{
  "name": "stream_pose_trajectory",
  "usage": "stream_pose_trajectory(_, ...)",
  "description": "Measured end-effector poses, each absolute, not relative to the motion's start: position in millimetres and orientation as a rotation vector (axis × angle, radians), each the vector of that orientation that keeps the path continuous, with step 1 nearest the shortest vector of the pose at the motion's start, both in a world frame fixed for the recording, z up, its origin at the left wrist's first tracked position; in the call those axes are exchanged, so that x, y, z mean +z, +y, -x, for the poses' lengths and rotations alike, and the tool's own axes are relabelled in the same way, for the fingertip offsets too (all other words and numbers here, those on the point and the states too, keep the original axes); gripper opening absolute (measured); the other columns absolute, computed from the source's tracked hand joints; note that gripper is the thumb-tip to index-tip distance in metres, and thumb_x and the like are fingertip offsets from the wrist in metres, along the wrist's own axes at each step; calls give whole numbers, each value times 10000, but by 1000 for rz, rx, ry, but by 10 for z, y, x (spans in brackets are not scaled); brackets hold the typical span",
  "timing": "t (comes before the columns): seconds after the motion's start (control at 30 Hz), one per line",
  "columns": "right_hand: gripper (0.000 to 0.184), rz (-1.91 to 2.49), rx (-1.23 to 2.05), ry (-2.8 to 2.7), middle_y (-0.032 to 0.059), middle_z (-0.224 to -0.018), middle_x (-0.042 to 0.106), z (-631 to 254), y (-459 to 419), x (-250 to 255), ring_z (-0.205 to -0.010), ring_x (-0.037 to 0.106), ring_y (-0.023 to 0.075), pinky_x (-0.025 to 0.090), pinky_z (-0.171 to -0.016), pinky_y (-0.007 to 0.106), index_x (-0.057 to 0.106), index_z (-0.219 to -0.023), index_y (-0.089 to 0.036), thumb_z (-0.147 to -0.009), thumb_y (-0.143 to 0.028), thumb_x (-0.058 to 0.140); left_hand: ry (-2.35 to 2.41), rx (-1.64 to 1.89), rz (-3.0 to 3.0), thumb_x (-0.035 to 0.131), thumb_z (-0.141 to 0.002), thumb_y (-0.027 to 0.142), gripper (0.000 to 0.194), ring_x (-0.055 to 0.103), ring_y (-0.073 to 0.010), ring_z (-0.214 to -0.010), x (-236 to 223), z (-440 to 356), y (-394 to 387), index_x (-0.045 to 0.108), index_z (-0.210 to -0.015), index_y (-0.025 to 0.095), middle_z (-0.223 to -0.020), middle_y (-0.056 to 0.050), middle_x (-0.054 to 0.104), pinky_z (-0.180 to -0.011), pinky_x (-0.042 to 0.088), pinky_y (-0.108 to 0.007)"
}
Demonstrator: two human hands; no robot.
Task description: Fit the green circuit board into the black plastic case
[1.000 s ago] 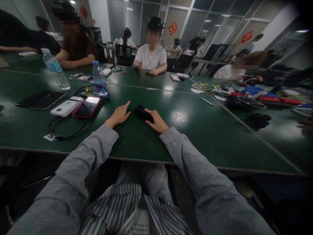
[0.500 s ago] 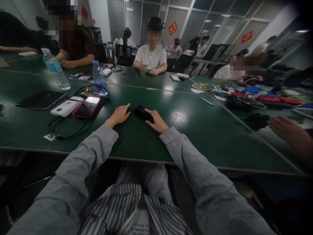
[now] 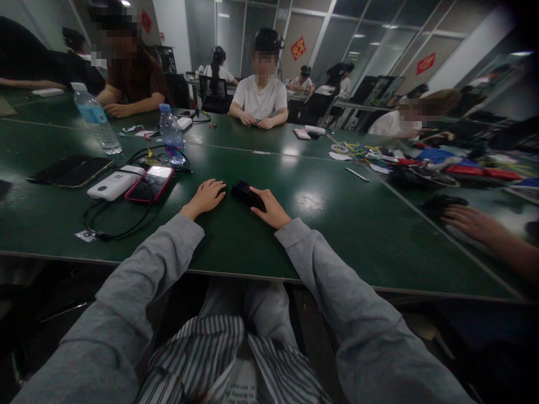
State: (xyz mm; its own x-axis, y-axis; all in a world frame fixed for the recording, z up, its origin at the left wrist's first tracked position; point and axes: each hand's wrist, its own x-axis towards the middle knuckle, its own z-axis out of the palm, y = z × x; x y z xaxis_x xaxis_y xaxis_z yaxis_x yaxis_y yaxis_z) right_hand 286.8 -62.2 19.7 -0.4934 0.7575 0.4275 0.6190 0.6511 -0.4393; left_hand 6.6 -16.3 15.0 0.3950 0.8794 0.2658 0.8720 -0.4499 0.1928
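Note:
My left hand (image 3: 205, 196) lies palm down on the green table (image 3: 236, 247), fingers a little apart and nothing in it. Just to its right is a black box-shaped handheld device (image 3: 242, 192) with a small dark screen at its far end. My right hand (image 3: 272, 209) grips that device from the right, thumb along the near side and fingers over the top. Left of my left hand are a red-cased phone (image 3: 150, 185) with a lit screen and a white power bank (image 3: 113, 184) with a black cable.
Two water bottles, one with a blue label (image 3: 97, 120) and one with a blue cap (image 3: 170, 134), stand at the left. Dark flat devices (image 3: 71, 171) lie nearby. A cluttered heap (image 3: 446, 163) covers the right. Another person's hand (image 3: 475, 221) rests at the right edge.
My left index finger, stretched forward earlier, has drawn back and lowered beside the others. My right hand stays on the device. Another person's hand has come in at the right.

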Motion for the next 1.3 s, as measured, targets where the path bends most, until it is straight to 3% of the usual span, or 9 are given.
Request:
stream_pose_trajectory(0.1, 692, 1050, 301, -2263, 116, -1231, 505, -2869, -615, 187, -1155, 538, 293, 476, -1031, 524, 337, -1525, -266, -888, -273, 609, 1674, 586, -2586, 397, -1004, 407, 598, 248, -335, -1501, 163, -73, -193, 307, -1567, 225, -1634, -63, 324, -1212, 233, -537)
stream_pose_trajectory(0.23, 693, 1055, 301, -2268, 114, -1231, 504, -2874, -617, 186, -1147, 545, 294, 480, -1025, 531, 328, -1530, -280, -895, -284, 604, 1589, 607, -2592, 375, -1008, 391, 669, 296, -294, -1493, 171, -62, -188, 138, -1611, 224, -1655, -80, 267, -1205, 266, -492)
stream_pose_trajectory(0.33, 695, 1053, 303, -2276, 114, -1242, 500, -2880, -618, 187, -1150, 545, 292, 478, -1030, 530, 320, -1536, -285, -900, -291, 600, 1528, 612, -2602, 362, -1013, 388, 681, 324, -262, -1488, 162, -47, -160, 93, -1613, 212, -1660, -96, 249, -1190, 303, -452)
stream_pose_trajectory(0.57, 695, 1056, 310, -2270, 114, -1237, 501, -2876, -613, 184, -1154, 540, 293, 477, -1028, 530, 326, -1531, -281, -894, -280, 604, 1591, 536, -2613, 370, -1023, 405, 549, 428, -287, -1409, 119, -37, -108, 400, -1506, 147, -1517, -131, 491, -1164, 341, -453)
stream_pose_trajectory(0.9, 683, 1053, 300, -2271, 118, -1215, 507, -2875, -615, 185, -1141, 546, 294, 480, -1027, 534, 341, -1523, -259, -892, -278, 601, 1582, 527, -2648, 362, -1026, 396, 482, 431, -285, -1400, 120, -42, -109, 525, -1424, 179, -1521, -98, 494, -1158, 349, -473)
stream_pose_trajectory(1.3, 685, 1095, 305, -2247, 118, -1261, 525, -2876, -634, 177, -1166, 556, 297, 510, -1000, 520, 363, -1517, -279, -881, -274, 616, 1584, 517, -2653, 354, -1026, 399, 478, 429, -273, -1404, 142, -46, -127, 526, -1425, 199, -1524, -89, 494, -1159, 348, -467)
